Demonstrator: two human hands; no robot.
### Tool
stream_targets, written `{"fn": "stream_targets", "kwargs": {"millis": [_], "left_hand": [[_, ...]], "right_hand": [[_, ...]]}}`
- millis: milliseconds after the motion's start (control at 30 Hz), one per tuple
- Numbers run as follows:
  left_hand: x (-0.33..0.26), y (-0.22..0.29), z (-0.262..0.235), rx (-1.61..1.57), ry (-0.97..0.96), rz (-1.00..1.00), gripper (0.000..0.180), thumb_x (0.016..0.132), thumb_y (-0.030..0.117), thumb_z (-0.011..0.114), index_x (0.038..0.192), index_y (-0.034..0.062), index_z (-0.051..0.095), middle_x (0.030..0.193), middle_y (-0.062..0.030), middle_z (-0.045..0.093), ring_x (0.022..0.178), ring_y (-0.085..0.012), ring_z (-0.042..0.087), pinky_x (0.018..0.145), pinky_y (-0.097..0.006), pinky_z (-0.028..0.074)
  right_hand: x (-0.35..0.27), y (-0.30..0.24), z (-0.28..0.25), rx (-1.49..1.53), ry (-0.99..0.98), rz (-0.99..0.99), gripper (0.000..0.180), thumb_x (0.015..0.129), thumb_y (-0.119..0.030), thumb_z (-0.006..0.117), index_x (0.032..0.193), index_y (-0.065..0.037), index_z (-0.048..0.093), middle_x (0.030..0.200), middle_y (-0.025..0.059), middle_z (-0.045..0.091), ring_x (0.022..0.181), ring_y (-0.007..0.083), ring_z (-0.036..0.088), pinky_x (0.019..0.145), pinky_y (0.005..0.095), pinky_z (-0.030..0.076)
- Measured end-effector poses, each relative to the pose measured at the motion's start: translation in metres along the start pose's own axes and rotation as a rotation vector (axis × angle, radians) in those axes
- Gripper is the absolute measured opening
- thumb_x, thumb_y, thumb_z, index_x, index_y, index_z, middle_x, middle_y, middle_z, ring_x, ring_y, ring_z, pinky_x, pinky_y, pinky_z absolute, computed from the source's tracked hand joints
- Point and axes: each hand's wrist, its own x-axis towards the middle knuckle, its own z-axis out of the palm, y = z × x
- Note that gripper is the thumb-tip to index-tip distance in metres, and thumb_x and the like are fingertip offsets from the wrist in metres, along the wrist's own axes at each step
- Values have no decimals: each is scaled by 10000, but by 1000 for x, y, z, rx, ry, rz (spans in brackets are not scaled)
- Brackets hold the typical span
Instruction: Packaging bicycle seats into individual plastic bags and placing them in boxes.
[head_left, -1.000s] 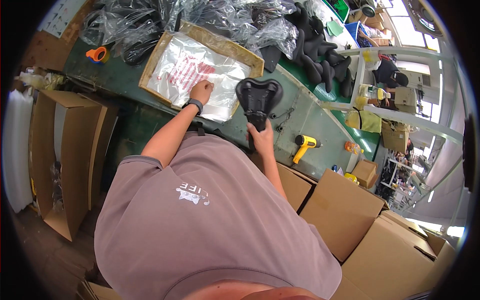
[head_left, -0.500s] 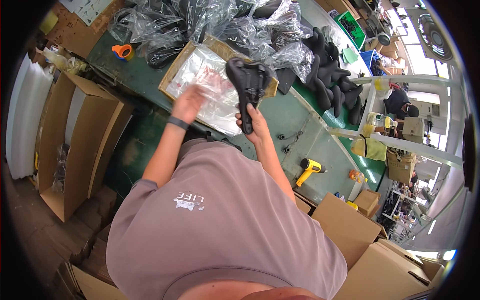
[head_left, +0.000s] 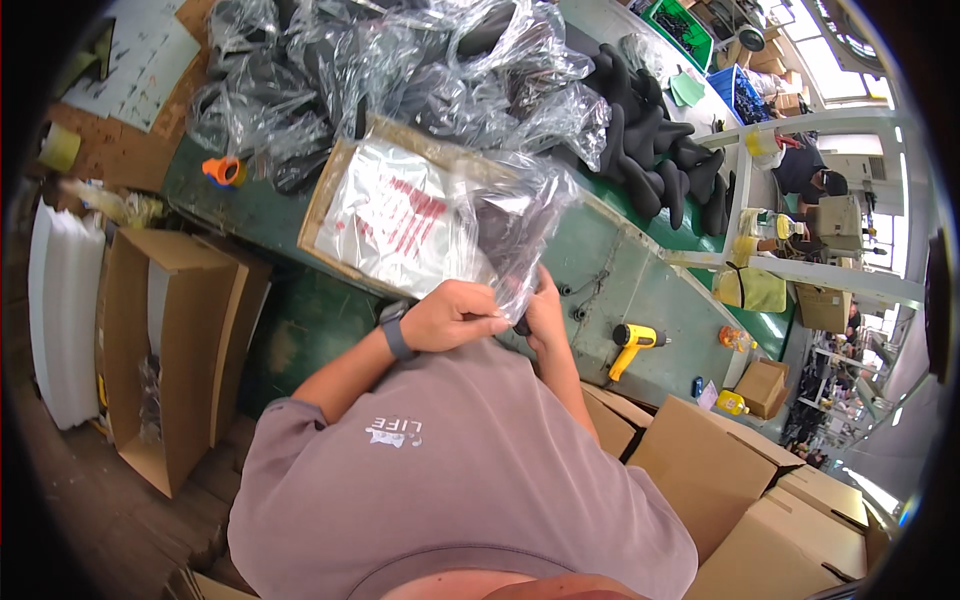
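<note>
A black bicycle saddle [head_left: 508, 228] lies inside a clear plastic bag [head_left: 548, 192], in front of my body. My right hand [head_left: 543, 312] is closed round the saddle's narrow nose end, partly hidden by the bag. My left hand [head_left: 455, 316] pinches the bag's near edge, close beside the right. Left of the saddle, a shallow cardboard tray [head_left: 318, 212] holds a stack of flat clear bags [head_left: 385, 215] with red print.
Bagged saddles [head_left: 400, 75] pile up beyond the tray, with bare black saddles [head_left: 650, 150] to their right. A yellow heat gun [head_left: 632, 347] and an orange tape roll [head_left: 222, 172] lie on the green bench [head_left: 590, 235]. Cardboard boxes [head_left: 700, 470] stand at right and left.
The saddle was bare in my right hand and is now covered by a clear bag. My left hand has moved from over the bag stack to the bag's edge near my right hand.
</note>
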Motion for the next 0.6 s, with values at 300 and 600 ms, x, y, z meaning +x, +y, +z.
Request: {"fn": "stream_targets", "kwargs": {"millis": [300, 600], "left_hand": [[150, -41, -83, -427, 501, -229, 617, 1038, 321, 776, 1544, 73, 524, 1342, -144, 716, 1168, -266, 737, 1001, -401, 618], [238, -112, -333, -292, 1180, -90, 711, 1117, 181, 679, 1709, -3, 332, 1622, -204, 527, 1266, -298, 690, 1019, -418, 616]], "right_hand": [[40, -124, -3, -616, -287, -797, 746, 1012, -121, 799, 1666, -20, 455, 1541, 170, 644, 1377, 298, 652, 1170, 453, 516], [335, -71, -200, -850, 492, -552, 812, 900, -111, 847, 1625, -40, 489, 1554, 289, 572, 1414, 442, 579, 1170, 526, 502]]}}
